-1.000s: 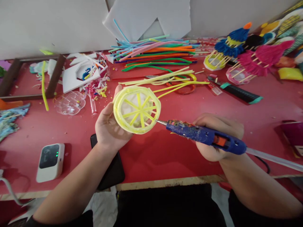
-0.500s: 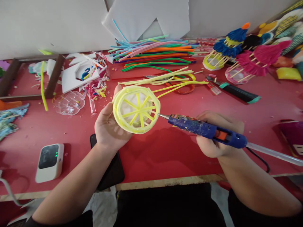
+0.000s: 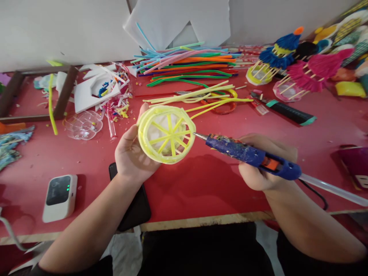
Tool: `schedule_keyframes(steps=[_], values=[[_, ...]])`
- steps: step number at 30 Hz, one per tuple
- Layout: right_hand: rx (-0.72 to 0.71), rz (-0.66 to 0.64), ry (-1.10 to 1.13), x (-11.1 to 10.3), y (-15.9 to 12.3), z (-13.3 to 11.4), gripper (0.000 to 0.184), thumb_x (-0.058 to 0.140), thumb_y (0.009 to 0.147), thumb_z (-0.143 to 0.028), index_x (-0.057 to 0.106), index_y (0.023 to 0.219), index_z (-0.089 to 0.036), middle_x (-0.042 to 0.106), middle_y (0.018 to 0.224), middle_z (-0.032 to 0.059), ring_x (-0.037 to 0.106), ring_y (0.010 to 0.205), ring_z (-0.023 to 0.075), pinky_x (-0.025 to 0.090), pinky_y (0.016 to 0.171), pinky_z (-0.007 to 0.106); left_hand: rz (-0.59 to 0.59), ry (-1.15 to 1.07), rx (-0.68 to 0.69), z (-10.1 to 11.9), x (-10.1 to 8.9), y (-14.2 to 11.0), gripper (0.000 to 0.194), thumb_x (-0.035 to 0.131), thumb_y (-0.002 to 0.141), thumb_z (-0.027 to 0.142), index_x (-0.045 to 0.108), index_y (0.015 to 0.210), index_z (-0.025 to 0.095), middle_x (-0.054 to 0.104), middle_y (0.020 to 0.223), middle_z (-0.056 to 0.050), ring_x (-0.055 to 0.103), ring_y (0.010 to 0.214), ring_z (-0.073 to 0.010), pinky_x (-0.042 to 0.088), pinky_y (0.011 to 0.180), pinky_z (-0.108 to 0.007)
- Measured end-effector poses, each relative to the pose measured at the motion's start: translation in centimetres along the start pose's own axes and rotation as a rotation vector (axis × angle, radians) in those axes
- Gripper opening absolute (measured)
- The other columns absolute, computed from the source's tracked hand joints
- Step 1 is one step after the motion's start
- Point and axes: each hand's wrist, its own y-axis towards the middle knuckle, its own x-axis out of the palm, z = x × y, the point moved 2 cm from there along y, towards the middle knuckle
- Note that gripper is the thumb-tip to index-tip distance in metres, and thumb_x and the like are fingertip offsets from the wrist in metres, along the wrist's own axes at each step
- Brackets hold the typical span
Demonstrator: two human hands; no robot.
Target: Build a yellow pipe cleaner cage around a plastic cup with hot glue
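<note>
My left hand (image 3: 132, 151) grips a round yellow craft wheel (image 3: 171, 135) from its left side and beneath, tilted so its spoked face shows. The wheel has a thick yellow rim, and pale, see-through material is visible behind the spokes. In my right hand (image 3: 263, 163) is a blue hot glue gun (image 3: 238, 151), its metal nozzle at the right edge of the wheel's rim. Whether the nozzle touches the rim I cannot tell. From the back of the gun sticks a clear glue stick (image 3: 335, 189). My right fingers are partly hidden behind the gun.
Behind the wheel lie pale yellow sticks (image 3: 198, 94), coloured pipe cleaners (image 3: 189, 63) and orange-handled scissors (image 3: 220, 109). A black utility knife (image 3: 291, 112) rests to the right, near small stick-and-yarn models (image 3: 313, 73). A black phone (image 3: 135, 209) and a white device (image 3: 60, 197) are at left.
The wheel has shifted very slightly to the right. The glue gun's nozzle has risen a little along the wheel's right rim.
</note>
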Motion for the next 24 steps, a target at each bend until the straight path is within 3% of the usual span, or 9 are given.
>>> schedule_keyframes(steps=[4,11,17,24], values=[[-0.060,-0.024,-0.027,-0.1,0.4,0.0,0.015,0.056,0.079,-0.015,0.060,0.090,-0.024,0.068,0.069,-0.0011,0.070,0.058,0.0167,0.060,0.053,0.026,-0.003,-0.001,-0.004,0.0,0.1,-0.1,0.056,0.051,0.101,0.032,0.045,0.156,0.025,0.053,0.160,-0.006,0.033,0.157,-0.0396,0.027,0.129,-0.065],[-0.066,0.008,-0.022,0.0,0.3,0.2,0.010,0.054,0.078,-0.013,0.056,0.081,-0.022,0.060,0.063,-0.0032,0.060,0.051,0.0102,0.051,0.046,0.019,-0.017,0.027,0.030,0.0,-0.1,0.0,0.057,0.049,0.103,0.027,0.041,0.160,0.027,0.059,0.154,-0.005,0.039,0.155,-0.0330,0.026,0.130,-0.060],[0.020,-0.008,0.046,0.0,-0.2,0.1,0.008,0.054,0.079,-0.015,0.054,0.078,-0.023,0.056,0.062,-0.0036,0.053,0.048,0.0101,0.044,0.042,0.021,0.035,0.021,-0.031,0.1,0.0,0.0,0.055,0.045,0.105,0.027,0.041,0.160,0.028,0.068,0.143,-0.004,0.057,0.141,-0.0285,0.037,0.126,-0.055],[0.101,-0.010,0.064,0.1,-0.6,0.2,0.009,0.054,0.077,-0.015,0.055,0.078,-0.023,0.057,0.065,-0.0025,0.054,0.053,0.0120,0.047,0.046,0.024,0.045,0.022,-0.036,0.1,0.2,-0.1,0.056,0.043,0.105,0.027,0.040,0.161,0.027,0.073,0.135,-0.004,0.063,0.135,-0.0267,0.039,0.125,-0.053]])
